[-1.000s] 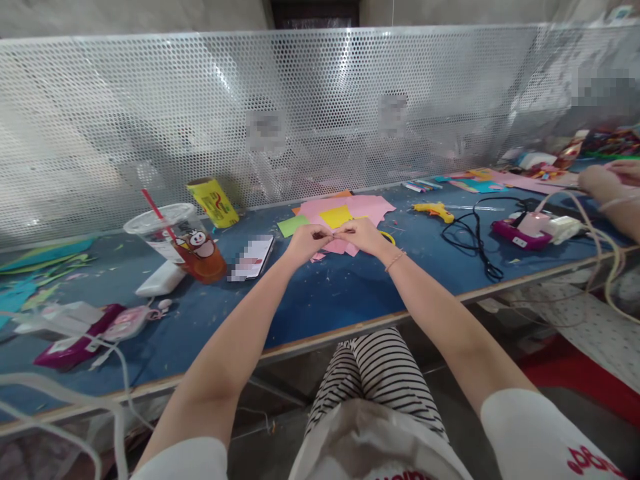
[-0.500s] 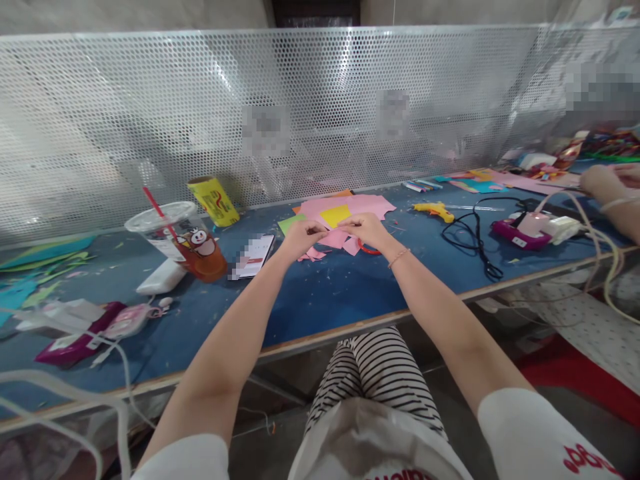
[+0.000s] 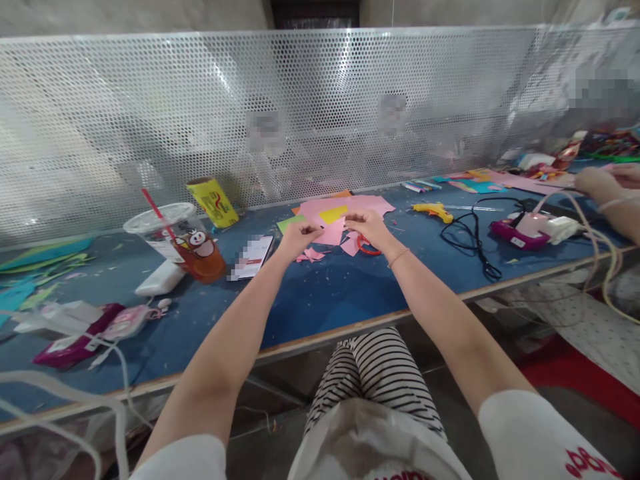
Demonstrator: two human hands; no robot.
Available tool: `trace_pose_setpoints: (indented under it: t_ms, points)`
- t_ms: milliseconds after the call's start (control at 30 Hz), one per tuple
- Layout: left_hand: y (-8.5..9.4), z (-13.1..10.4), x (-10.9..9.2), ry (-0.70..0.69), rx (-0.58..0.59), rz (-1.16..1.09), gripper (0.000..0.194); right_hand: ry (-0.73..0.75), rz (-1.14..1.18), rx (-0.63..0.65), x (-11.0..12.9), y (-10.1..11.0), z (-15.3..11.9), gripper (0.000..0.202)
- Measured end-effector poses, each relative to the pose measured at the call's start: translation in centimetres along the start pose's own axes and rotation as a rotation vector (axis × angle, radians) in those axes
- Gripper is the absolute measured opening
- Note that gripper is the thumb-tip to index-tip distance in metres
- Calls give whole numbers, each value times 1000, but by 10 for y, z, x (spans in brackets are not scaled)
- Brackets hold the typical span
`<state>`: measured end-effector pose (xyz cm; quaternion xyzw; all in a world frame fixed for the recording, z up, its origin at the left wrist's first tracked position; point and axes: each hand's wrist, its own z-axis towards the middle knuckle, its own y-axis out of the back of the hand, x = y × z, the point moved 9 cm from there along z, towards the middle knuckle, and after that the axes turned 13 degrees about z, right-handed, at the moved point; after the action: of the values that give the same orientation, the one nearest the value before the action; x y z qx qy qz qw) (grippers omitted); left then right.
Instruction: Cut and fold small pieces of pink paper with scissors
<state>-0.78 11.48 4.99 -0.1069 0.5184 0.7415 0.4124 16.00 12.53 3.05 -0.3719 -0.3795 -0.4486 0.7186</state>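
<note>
A small piece of pink paper spans the gap between my two hands, above the middle of the table. The fingertips of my left hand are pinched at its left edge. On its upper right edge, my right hand pinches it too. Just behind the piece lies a yellow sheet, partly covered, on a larger pink sheet. Scissors with red handles rest below my right hand, their blades hidden. Small pink scraps lie beneath my left hand, and a green sheet is beside it.
Left of my arms are a phone, a drink cup with a straw and a purple power strip. To the right lie a yellow glue gun and another power strip. Another person's hands work at far right.
My right hand has risen slightly and shifted a little left. The pink piece between my hands has tilted up and covers more of the yellow sheet's lower edge. More of the scissor handles shows.
</note>
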Motion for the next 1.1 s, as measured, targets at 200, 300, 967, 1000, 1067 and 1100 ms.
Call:
trace_pose_setpoints:
  t_ms: [200,300,967,1000,1067,1100]
  points:
    - [-6,-1,-4,-10,9,-23,20,43,-20,46,8,-11,-4,28]
    - [-10,-2,-8,-33,29,-22,23,55,-133,6,8,-10,-4,23]
    - [-15,-6,-13,-6,94,-73,22,48,-249,-16,12,-4,-4,28]
    - [-15,-6,-13,-4,95,-77,22,53,-260,-13,14,-5,-4,28]
    - [-15,-7,-14,-1,96,-87,22,61,-285,-14,16,-6,-5,28]
    - [-15,-7,-14,1,98,-92,23,61,-294,-15,17,-7,-6,27]
